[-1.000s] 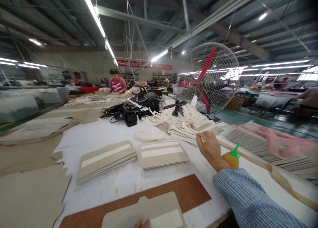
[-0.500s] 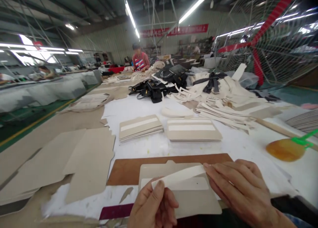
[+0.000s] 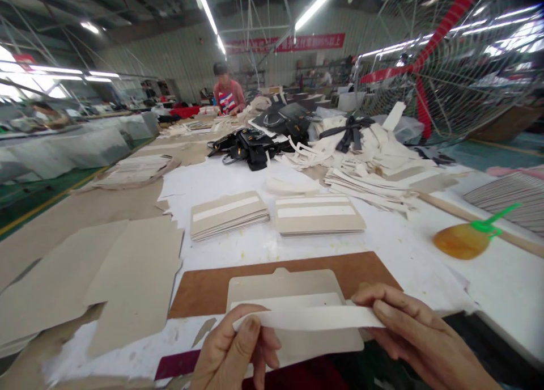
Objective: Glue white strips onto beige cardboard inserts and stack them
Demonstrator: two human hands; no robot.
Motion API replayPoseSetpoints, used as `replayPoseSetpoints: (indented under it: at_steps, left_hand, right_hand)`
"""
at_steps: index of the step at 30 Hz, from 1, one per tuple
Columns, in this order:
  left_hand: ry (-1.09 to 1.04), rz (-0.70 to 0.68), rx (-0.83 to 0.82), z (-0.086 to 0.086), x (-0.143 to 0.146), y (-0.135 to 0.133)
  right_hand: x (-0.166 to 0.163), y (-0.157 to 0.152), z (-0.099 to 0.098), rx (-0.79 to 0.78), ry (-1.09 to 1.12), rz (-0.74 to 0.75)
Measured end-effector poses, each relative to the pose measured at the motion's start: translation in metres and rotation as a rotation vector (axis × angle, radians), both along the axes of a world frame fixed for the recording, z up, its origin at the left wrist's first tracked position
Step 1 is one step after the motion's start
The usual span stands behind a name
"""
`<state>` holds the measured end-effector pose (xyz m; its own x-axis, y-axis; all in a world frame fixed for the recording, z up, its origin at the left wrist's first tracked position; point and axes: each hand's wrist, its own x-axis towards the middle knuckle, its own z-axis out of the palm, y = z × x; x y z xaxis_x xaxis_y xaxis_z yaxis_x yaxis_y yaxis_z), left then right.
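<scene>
- Pinching white strip by its ends: left hand, right hand.
- Hold it taut, parallel to beige panel at near edge of table.

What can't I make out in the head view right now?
In the head view:
Beige panel: partly hidden by the held white strip and left hand.
Brown sheet: middle covered by the panel.
Fan: top cut off by the upper edge.
Red banner: left lettering too blurred to read.

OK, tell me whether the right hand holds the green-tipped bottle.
No, the right hand grips one end of the white strip; the bottle lies apart.
</scene>
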<state>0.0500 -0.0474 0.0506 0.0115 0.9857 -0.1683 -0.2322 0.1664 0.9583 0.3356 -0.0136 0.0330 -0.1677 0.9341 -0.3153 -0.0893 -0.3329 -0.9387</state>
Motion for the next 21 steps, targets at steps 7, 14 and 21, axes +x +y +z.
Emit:
replayPoseSetpoints:
  at_steps: [7, 14, 21]
  left_hand:
    - [0.225, 0.255, -0.121, -0.026, -0.015, 0.0]
    - [0.401, 0.234, -0.143, -0.021, -0.028, 0.007]
    - [0.916, 0.229, -0.014, -0.023, -0.04, 0.027]
  right_hand:
    - [0.008, 0.01, -0.021, -0.051, -0.125, 0.093]
    - [0.003, 0.047, -0.027, 0.214, -0.565, 0.108]
    - [-0.001, 0.069, -0.047, 0.299, -0.719, 0.072]
